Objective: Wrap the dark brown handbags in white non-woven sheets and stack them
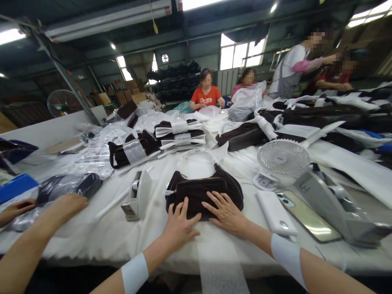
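- Counter point(110, 239), draped in white cloth, carries everything told of here; the places below are taken from the dark bag.
- Dark bag point(200, 187) lies on the cloth straight ahead of the person, its long axis running left to right, so it sits crosswise to the forearms reaching in from the near side.
- Gray tape dispenser point(318, 196) stands well to the right of the bag.
- White fan point(283, 158) stands beyond the bag's right end, apart from it.
- Right hand point(228, 212) rests on the bag's near right half, fingers spread and slanting toward its middle; this grip is wide and flat, closed on nothing.
- Left hand point(180, 228) meets the bag's near left part with its fingertips, more of the palm off the bag; this grip is wide too, pinching nothing.
- Both hands touch the bag, which extends forward from each grip; the right covers more of it.
- Phone point(309, 216) lies right of the bag, outside both hands.
- White tab point(169, 192) sits at the bag's left end.
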A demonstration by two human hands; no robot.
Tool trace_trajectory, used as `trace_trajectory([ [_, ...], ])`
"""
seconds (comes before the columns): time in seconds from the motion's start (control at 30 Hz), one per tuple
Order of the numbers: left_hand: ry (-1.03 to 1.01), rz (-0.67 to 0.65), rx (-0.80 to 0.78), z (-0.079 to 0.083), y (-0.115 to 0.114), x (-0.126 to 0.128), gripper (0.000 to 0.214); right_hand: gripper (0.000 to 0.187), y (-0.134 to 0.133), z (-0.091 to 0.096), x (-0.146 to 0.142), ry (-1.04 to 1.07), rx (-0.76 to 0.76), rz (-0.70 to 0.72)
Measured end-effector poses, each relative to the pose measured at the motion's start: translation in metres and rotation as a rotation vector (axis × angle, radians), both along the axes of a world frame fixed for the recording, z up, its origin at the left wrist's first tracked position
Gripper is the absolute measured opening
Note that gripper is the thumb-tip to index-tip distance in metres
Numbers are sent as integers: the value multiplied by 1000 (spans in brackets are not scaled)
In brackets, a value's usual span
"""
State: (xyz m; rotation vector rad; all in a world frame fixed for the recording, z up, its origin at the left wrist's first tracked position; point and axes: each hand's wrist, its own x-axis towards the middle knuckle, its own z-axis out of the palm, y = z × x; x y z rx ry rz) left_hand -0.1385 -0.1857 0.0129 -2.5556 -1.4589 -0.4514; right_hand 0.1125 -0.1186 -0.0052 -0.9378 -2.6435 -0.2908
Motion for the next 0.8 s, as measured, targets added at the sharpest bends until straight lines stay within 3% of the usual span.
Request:
trace_trajectory([
  [0.1, 28, -109, 101, 20, 16, 25, 25, 58, -3, 2, 0, 18, -5, -9],
  [0.2, 86, -263, 169, 25, 39, 46, 21, 52, -6, 3, -1, 44, -23, -15],
  [0.27, 124, -303, 208, 17, 49, 52, 32, 53, -9, 4, 0, 51, -70, -28],
  [0.37, 157, -256, 305, -6, 54, 53, 53, 65, -15, 10, 3, 26, -209, -37],
  [0.5, 118, -219, 453, -34, 52, 54, 59, 79, -26, 24, 12, 67, -386, 11],
  [0.57, 94, -224, 511, -41, 55, 56, 58, 74, -25, 29, 18, 143, -443, 60],
  [0.67, 39, -214, 576, -45, 62, 60, 55, 45, -3, 39, 25, 390, -436, 83],
  [0.8, -90, -231, 713, -49, 74, 70, 42, 31, 70, 67, 25, 616, -302, -184],
])
